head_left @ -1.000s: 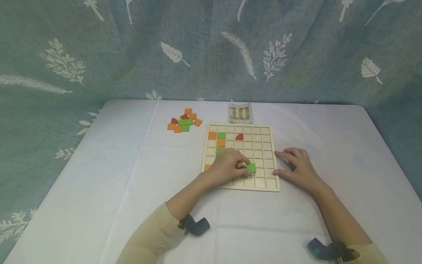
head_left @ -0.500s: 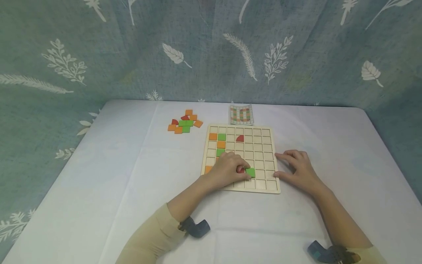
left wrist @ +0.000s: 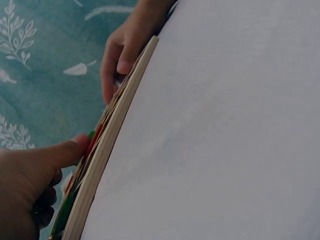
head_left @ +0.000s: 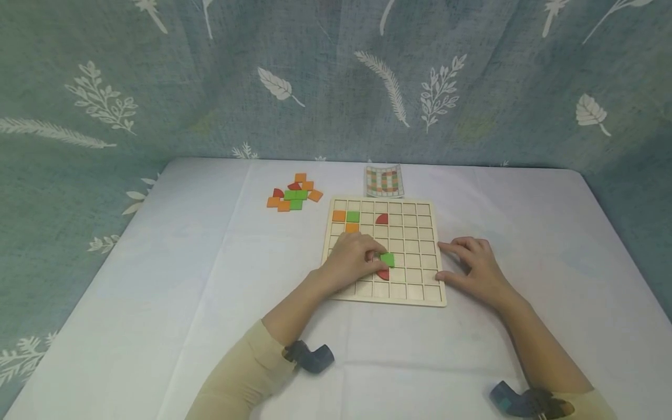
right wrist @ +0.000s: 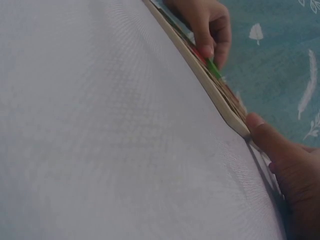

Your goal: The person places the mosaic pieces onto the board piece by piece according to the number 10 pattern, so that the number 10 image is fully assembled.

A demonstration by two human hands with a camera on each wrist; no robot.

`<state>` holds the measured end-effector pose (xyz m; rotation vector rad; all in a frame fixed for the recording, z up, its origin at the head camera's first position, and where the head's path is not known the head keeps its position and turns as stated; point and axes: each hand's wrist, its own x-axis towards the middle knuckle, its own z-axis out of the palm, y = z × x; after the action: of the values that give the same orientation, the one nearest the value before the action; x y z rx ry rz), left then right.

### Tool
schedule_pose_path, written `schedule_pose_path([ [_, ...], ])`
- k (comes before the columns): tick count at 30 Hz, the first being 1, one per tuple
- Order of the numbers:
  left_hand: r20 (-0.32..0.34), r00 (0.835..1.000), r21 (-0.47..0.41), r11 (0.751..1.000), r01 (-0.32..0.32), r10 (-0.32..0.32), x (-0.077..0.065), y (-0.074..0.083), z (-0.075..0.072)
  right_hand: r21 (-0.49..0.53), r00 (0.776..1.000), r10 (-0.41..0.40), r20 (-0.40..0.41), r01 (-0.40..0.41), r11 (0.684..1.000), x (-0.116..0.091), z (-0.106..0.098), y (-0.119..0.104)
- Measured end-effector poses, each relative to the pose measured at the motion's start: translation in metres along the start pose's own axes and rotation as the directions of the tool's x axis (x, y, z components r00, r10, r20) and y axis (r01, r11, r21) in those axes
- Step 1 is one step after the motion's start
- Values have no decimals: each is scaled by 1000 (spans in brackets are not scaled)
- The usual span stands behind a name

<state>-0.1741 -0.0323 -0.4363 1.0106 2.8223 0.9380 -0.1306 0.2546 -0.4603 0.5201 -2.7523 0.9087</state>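
My left hand (head_left: pixel 349 259) pinches a small green square tile (head_left: pixel 388 259) between thumb and fingertips, close over the wooden grid board (head_left: pixel 415 274). Right below that tile, a red quarter-circle tile (head_left: pixel 384 275) lies on the board. Farther up the grid are another red quarter-circle tile (head_left: pixel 382 219), orange square tiles (head_left: pixel 339 216) and a green square tile (head_left: pixel 353 217). The hand covers the board's lower left part. At the board's right edge rests my right hand (head_left: pixel 475 265), thumb and index finger extended against the rim. In the left wrist view, the thumb (left wrist: pixel 75 147) presses the green tile.
Several loose orange, green and red tiles (head_left: pixel 296 196) lie in a cluster at the board's far left. Behind the board lies a printed pattern card (head_left: pixel 384 182). A white cloth (head_left: pixel 220 280) covers the table, and a leaf-patterned blue-green curtain (head_left: pixel 325 70) hangs behind.
My left hand has moved left and slightly away from me with the green tile, from beside the lower red tile to just above it. The right hand stays at the board's edge.
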Motion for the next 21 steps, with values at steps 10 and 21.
schedule_pose_path([
  [10, 48, 997, -19, 997, 68, -67, -1, -5, -9, -11, 1000, 16, 10, -16, 1000, 0, 0, 0],
  [21, 45, 992, -36, 993, 116, -114, -1, -7, -8, -8, 1000, 20, 11, -19, 1000, 1, 0, 0],
])
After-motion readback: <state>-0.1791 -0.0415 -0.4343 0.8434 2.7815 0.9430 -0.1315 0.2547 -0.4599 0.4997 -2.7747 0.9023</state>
